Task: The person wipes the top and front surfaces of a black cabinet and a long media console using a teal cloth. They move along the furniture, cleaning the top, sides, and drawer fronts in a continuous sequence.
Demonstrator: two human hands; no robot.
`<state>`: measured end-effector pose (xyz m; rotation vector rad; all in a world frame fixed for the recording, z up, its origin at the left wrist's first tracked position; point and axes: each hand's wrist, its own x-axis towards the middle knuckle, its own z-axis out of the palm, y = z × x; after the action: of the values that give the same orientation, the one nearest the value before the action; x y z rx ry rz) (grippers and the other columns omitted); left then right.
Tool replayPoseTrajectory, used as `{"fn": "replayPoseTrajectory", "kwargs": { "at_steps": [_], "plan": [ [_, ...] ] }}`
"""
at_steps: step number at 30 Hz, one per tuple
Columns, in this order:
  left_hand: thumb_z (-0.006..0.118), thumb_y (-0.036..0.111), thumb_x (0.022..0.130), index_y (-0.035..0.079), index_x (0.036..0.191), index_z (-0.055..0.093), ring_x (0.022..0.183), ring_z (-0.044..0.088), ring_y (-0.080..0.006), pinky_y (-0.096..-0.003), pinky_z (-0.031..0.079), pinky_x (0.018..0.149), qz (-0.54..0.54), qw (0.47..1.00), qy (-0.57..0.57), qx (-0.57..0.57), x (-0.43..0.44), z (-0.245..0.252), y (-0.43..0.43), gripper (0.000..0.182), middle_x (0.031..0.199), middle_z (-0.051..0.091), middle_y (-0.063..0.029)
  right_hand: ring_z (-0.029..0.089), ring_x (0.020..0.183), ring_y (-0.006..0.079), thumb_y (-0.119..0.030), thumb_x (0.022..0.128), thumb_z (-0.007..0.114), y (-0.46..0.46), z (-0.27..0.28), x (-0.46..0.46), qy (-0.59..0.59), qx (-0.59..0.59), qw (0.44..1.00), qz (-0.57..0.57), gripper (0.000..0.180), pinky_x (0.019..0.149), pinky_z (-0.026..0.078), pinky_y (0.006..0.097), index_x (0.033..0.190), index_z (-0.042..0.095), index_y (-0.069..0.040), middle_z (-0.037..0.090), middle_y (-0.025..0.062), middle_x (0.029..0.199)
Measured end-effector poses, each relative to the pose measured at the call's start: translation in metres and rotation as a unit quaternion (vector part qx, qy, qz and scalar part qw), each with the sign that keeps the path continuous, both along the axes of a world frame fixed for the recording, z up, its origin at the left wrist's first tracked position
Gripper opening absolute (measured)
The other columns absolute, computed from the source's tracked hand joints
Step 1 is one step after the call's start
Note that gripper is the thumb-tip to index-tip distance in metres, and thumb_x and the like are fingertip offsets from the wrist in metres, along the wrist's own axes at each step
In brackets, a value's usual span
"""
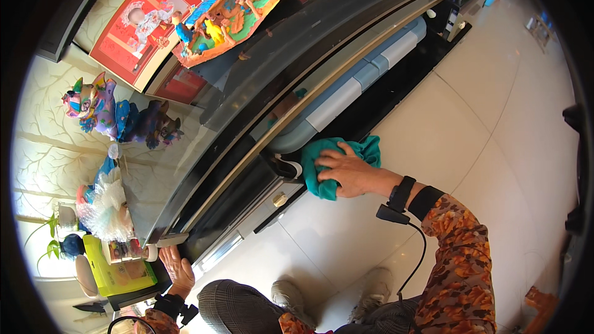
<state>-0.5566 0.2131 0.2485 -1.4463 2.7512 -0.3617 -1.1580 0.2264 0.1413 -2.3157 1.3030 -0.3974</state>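
My right hand [348, 174] presses down on a crumpled teal cloth [325, 185], with its fingers bent and slightly blurred. The cloth lies at the front edge of the black lower shelf of a long TV cabinet [260, 116], by the corner of a blue-grey storage box with white panels [334, 106]. A white curved object [291, 167] is just left of the cloth. At the cabinet's near end, my left hand [176, 266] leans with fingers extended on a dark surface beside the glass top's corner. It holds nothing.
A colourful clay scene [232, 21], a framed photograph [144, 28] and a painted cat figurine [93, 104] stand on the glass top. Near my left hand are a bubble-wrapped item [109, 208] and a yellow-green package [116, 269]. Pale floor tiles [445, 125] lie right of the cabinet.
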Motion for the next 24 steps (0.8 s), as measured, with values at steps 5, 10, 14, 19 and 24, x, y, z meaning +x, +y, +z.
{"fn": "replayPoseTrajectory", "kwargs": {
  "at_steps": [5,10,14,19,24],
  "plan": [
    [0.024,0.042,0.103,-0.007,0.148,0.028,0.140,0.026,-0.0492,-0.0579,0.016,0.116,0.008,1.000,0.007,0.011,-0.005,0.004,0.002,0.067,0.150,0.030,-0.0318,0.031,0.141,0.0314,-0.022,0.065,0.078,-0.003,-0.003,0.019,0.040,-0.087,0.988,-0.123,0.072,0.113,0.019,0.0557,0.132,0.053,-0.013,0.043,0.0135,0.145],
    [0.025,0.043,0.102,-0.007,0.146,0.030,0.136,0.030,-0.0493,-0.0577,0.018,0.114,0.007,1.000,0.009,-0.004,-0.009,0.004,0.000,0.067,0.147,0.034,-0.0319,0.037,0.136,0.0301,-0.017,0.062,0.081,-0.009,-0.008,0.039,0.072,-0.081,0.983,-0.145,0.065,0.106,0.029,0.0528,0.121,0.057,-0.010,0.049,0.0104,0.140],
    [0.027,0.043,0.100,-0.007,0.144,0.032,0.132,0.033,-0.0494,-0.0580,0.020,0.112,-0.006,1.000,0.021,-0.017,-0.012,0.004,-0.002,0.067,0.142,0.036,-0.0320,0.044,0.127,0.0252,-0.002,0.066,0.070,0.011,-0.010,0.039,0.007,-0.111,0.992,-0.063,0.039,0.099,0.033,0.0512,0.103,0.062,-0.011,0.059,0.0058,0.123],
    [0.028,0.043,0.100,-0.008,0.144,0.032,0.132,0.033,-0.0499,-0.0577,0.020,0.112,-0.023,0.999,0.027,-0.016,-0.016,0.008,-0.002,0.067,0.143,0.036,-0.0324,0.057,0.108,0.0260,-0.008,0.078,0.066,0.031,0.002,0.027,-0.221,0.089,0.966,-0.096,0.025,0.089,0.044,0.0425,0.103,0.061,-0.009,0.063,0.0083,0.111],
    [0.028,0.041,0.100,-0.008,0.144,0.032,0.132,0.034,-0.0491,-0.0574,0.020,0.112,-0.002,1.000,0.022,-0.012,-0.016,0.007,-0.001,0.065,0.143,0.037,-0.0328,0.055,0.086,0.0078,-0.023,0.091,0.064,0.043,0.044,0.022,-0.583,0.128,0.773,-0.215,0.023,0.078,0.050,0.0290,0.107,0.061,-0.007,0.063,0.0016,0.092]
  ]
}}
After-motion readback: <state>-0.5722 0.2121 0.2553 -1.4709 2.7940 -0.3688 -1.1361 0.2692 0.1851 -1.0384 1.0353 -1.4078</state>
